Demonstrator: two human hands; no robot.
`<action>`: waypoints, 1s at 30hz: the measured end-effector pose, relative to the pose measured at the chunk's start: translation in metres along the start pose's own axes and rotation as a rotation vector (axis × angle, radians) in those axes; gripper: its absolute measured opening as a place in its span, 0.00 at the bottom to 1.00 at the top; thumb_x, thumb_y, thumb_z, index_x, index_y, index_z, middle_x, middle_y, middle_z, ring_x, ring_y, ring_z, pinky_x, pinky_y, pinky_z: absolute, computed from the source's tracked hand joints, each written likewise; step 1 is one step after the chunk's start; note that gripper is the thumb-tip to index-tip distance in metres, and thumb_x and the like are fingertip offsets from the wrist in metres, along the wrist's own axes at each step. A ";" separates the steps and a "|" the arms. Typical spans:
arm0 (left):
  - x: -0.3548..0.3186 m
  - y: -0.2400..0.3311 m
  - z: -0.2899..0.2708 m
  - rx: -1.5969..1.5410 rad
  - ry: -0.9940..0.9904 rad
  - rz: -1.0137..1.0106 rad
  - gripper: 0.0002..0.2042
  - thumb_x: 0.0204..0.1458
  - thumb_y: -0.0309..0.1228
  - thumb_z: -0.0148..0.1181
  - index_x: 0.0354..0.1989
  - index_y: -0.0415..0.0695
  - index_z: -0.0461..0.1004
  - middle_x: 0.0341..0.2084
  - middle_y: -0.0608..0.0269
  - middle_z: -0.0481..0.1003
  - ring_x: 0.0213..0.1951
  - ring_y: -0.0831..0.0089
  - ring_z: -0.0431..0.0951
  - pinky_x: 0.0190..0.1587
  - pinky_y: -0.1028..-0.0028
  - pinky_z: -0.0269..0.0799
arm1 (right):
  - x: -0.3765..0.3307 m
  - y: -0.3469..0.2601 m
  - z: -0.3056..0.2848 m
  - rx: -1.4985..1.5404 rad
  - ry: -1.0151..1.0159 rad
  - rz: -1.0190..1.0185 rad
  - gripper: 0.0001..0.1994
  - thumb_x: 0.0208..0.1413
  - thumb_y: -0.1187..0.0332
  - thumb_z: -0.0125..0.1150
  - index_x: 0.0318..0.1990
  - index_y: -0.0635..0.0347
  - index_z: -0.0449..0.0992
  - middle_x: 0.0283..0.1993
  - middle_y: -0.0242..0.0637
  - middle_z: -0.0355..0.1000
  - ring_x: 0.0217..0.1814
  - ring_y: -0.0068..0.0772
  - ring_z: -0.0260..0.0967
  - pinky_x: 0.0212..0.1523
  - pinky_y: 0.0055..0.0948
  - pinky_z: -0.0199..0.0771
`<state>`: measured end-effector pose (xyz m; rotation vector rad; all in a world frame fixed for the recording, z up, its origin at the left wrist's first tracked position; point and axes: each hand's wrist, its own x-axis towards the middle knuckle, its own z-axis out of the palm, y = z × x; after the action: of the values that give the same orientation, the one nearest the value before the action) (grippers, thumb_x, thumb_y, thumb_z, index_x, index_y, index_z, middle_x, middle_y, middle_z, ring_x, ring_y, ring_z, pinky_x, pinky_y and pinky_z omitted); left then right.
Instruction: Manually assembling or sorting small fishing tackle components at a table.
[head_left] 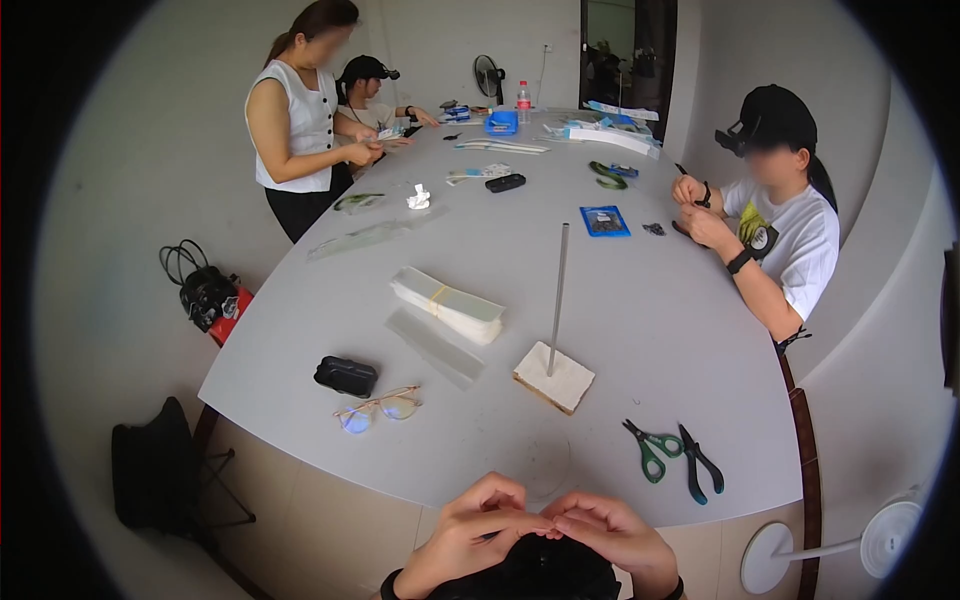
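Observation:
At the near edge of the grey table point(470, 420), my left hand point(465, 530) and my right hand point(612, 528) meet with their fingertips touching. Both are closed in a pinch; what lies between the fingers is too small to make out. A faint thin line point(568, 462) curls on the tabletop just beyond them. To the right lie green-handled scissors point(655, 450) with their blades pointing away, and beside them black pliers with blue grip ends point(702, 465). A tiny hook-like piece point(636, 401) rests above the scissors. Farther off, a grey rod point(560, 290) stands upright on a white block point(556, 378).
Left of the block are a banded stack of clear plastic sleeves point(450, 302), a loose sleeve point(435, 347), a black tray point(346, 375) and eyeglasses point(378, 408). A co-worker point(775, 200) sits at the right; two others are at the far left. A white fan point(770, 555) stands lower right.

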<state>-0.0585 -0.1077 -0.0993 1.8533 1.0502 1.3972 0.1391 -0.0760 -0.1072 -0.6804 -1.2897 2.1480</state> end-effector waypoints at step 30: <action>0.011 0.002 0.023 -0.530 0.020 -0.427 0.36 0.57 0.63 0.19 0.61 0.45 0.51 0.37 0.57 0.64 0.21 0.78 0.55 0.28 0.78 0.50 | -0.045 0.041 -0.044 -1.446 0.910 -0.427 0.08 0.45 0.78 0.62 0.34 0.60 0.72 0.42 0.35 0.66 0.44 0.36 0.60 0.46 0.36 0.52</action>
<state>-0.0346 -0.0992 -0.0983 1.1587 0.9036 1.2767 0.1930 -0.0951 -0.1559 -1.4477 -1.9387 0.1387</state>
